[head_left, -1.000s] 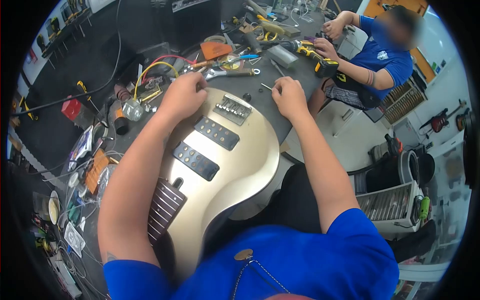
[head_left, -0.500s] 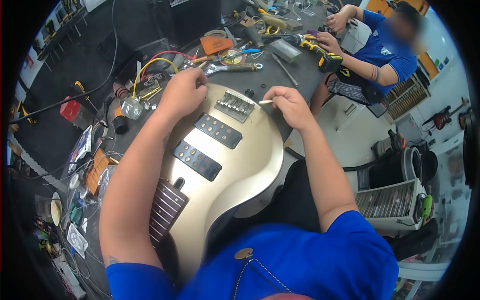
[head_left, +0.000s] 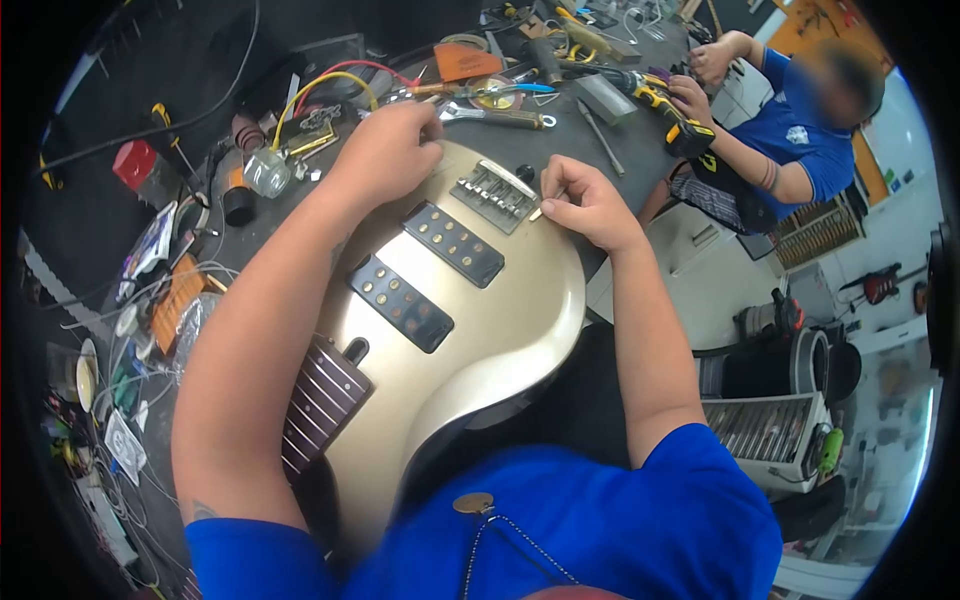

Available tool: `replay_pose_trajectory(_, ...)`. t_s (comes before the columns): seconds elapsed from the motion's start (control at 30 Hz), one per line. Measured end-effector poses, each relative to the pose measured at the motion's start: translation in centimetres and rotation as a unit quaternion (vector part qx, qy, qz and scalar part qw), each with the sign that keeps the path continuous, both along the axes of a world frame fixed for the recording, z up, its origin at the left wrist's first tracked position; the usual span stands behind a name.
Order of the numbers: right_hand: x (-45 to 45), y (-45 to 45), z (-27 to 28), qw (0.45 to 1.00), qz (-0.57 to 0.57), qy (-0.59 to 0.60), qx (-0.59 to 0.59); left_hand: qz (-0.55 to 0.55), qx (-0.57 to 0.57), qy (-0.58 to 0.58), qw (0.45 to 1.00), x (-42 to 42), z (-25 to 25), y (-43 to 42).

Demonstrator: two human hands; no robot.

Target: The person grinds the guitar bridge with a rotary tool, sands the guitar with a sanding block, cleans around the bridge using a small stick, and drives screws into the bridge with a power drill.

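A gold electric guitar body (head_left: 480, 340) lies before me, with a metal bridge (head_left: 495, 197), two black pickups (head_left: 453, 243) and the end of a dark fretboard (head_left: 325, 400). My left hand (head_left: 395, 155) rests at the body's far left edge, fingers curled; what they hold, if anything, is hidden. At the right of the bridge, my right hand (head_left: 590, 205) is closed in a pinch on a thin pale stick (head_left: 536, 214), its tip close to the bridge's corner. A small black knob (head_left: 525, 173) sits just beyond the bridge.
An adjustable wrench (head_left: 500, 117), an orange block (head_left: 467, 62), a glass jar (head_left: 268, 173) and a yellow cable (head_left: 300, 95) lie beyond the guitar on the dark bench. To the right, a co-worker (head_left: 800, 140) in blue sits beside a yellow-black power tool (head_left: 685, 130).
My right hand has turned, bringing the stick's tip down from beside the bridge to its near right corner. My left hand stays at the body's edge. The whole view has shifted slightly.
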State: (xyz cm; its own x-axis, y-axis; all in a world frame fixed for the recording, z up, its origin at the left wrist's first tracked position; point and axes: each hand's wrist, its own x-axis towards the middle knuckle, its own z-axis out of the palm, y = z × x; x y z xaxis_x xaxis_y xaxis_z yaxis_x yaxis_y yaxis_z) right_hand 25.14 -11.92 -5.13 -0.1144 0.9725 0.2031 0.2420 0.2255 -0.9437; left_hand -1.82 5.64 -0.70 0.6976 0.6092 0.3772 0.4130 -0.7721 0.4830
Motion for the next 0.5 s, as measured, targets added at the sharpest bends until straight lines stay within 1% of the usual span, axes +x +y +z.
replay_pose_trajectory(0.07,0.0,0.1,0.1,1.0,0.009,0.023,-0.009,0.002,0.005,-0.007,1.0,-0.1,-0.4,0.1)
replay_pose_trajectory(0.17,0.3,0.3,-0.1,1.0,0.019,0.017,0.0,0.0,0.009,-0.012,1.0,0.1,-0.5,0.2)
replay_pose_trajectory(0.27,1.0,0.1,0.2,0.998,0.05,0.035,-0.019,0.0,0.003,-0.008,1.0,0.0,-0.3,0.0)
replay_pose_trajectory(0.37,0.8,0.3,0.3,0.998,0.055,0.027,0.006,0.003,-0.001,0.0,1.0,-0.1,0.0,-0.2)
replay_pose_trajectory(0.5,0.7,0.3,0.1,0.999,0.035,0.015,0.003,-0.001,0.008,-0.001,1.0,0.0,-0.3,0.0)
